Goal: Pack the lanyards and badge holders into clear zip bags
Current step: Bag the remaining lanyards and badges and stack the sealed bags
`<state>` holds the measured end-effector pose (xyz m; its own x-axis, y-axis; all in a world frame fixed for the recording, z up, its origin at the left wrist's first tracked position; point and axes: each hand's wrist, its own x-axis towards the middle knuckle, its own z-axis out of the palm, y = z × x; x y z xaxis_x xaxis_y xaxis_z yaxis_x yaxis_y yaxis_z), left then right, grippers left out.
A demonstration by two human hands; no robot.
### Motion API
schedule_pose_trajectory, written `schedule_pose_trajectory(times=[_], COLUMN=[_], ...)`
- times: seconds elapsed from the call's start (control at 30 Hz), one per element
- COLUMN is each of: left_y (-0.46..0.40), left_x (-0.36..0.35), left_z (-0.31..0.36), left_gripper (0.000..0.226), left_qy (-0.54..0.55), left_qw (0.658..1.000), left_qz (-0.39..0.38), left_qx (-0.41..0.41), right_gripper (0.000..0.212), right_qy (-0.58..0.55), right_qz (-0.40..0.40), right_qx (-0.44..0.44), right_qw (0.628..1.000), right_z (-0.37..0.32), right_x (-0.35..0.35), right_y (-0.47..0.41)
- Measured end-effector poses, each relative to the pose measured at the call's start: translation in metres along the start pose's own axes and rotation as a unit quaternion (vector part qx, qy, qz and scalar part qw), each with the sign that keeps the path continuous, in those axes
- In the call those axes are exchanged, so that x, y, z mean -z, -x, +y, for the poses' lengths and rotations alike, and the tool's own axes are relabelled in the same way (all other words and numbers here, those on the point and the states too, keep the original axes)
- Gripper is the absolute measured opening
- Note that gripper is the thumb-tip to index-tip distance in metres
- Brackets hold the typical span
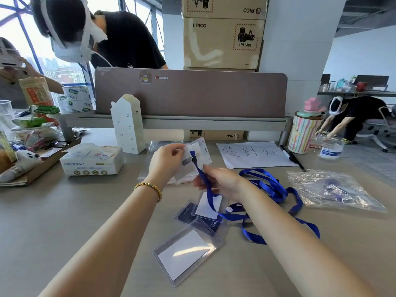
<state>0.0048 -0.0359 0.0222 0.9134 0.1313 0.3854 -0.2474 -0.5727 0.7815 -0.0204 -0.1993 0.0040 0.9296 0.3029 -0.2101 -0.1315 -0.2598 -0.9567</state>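
Observation:
My left hand (166,161) holds a clear badge holder (198,154) up above the desk. A blue lanyard (265,189) is clipped to that holder by its black clip (194,158). My right hand (218,183) pinches the lanyard strap just below the clip. The rest of the lanyard lies in loose loops on the desk to the right. Three more badge holders (186,251) lie near the front, under my arms. A stack of flat clear zip bags (154,146) lies behind the raised holder. A filled zip bag (334,189) with a blue lanyard inside lies at the right.
A tissue box (92,160) and a white house model (128,123) stand at the left. A paper sign (252,154) with a black marker (292,157) lies at the back right, beside a striped cup (303,133). A desk divider (190,93) closes off the back; another person leans behind it.

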Motion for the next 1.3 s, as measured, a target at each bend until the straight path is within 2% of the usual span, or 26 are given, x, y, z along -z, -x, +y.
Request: schedule_pose_trajectory(times=[0.1, 0.2, 0.3, 0.4, 0.47, 0.57, 0.6, 0.7, 0.83, 0.93, 1.07, 1.17, 1.3], left_y=[0.0, 0.0, 0.0, -0.005, -0.014, -0.03, -0.035, -0.048, -0.054, -0.053, -0.046, -0.04, -0.032], left_x=[0.0, 0.002, 0.006, 0.012, 0.02, 0.033, 0.036, 0.046, 0.055, 0.053, 0.046, 0.043, 0.047], left_z=[0.004, 0.008, 0.012, 0.023, 0.035, 0.058, 0.066, 0.087, 0.104, 0.099, 0.083, 0.074, 0.061], left_gripper=[0.027, 0.028, 0.027, 0.025, 0.022, 0.018, 0.019, 0.022, 0.025, 0.026, 0.022, 0.016, 0.013], left_qy=[-0.05, -0.076, -0.103, -0.119, -0.122, -0.116, -0.107, -0.074, -0.041, 0.011, 0.113, 0.21, 0.265], left_qw=[0.997, 0.993, 0.986, 0.979, 0.977, 0.972, 0.972, 0.971, 0.971, 0.978, 0.985, 0.976, 0.962], left_qz=[0.025, 0.036, 0.051, 0.071, 0.096, 0.121, 0.128, 0.147, 0.165, 0.15, 0.108, 0.054, -0.029], left_qx=[-0.052, -0.083, -0.119, -0.148, -0.149, -0.163, -0.167, -0.171, -0.17, -0.143, -0.068, 0.004, 0.059], right_gripper=[0.031, 0.029, 0.019, 0.009, 0.012, 0.042, 0.045, 0.032, 0.018, 0.017, 0.01, 0.011, 0.022], right_qy=[-0.081, -0.115, -0.132, -0.157, -0.135, -0.074, -0.069, -0.019, 0.016, 0.033, 0.118, 0.121, 0.138], right_qz=[-0.058, -0.071, -0.082, -0.08, -0.071, -0.043, -0.029, -0.005, -0.059, -0.074, -0.081, -0.09, -0.057], right_qx=[-0.012, 0.012, 0.044, 0.116, 0.149, 0.154, 0.154, 0.177, 0.165, 0.138, 0.072, 0.042, 0.043], right_qw=[0.995, 0.991, 0.987, 0.977, 0.977, 0.984, 0.985, 0.984, 0.984, 0.987, 0.987, 0.988, 0.988], right_z=[-0.001, -0.001, -0.003, -0.021, -0.043, -0.082, -0.097, -0.133, -0.141, -0.118, -0.074, -0.05, -0.037], right_x=[0.001, 0.006, 0.011, 0.016, 0.022, 0.031, 0.033, 0.04, 0.046, 0.046, 0.045, 0.041, 0.039], right_y=[0.006, 0.01, 0.011, 0.013, 0.014, 0.014, 0.016, 0.02, 0.025, 0.023, 0.011, 0.004, 0.0])
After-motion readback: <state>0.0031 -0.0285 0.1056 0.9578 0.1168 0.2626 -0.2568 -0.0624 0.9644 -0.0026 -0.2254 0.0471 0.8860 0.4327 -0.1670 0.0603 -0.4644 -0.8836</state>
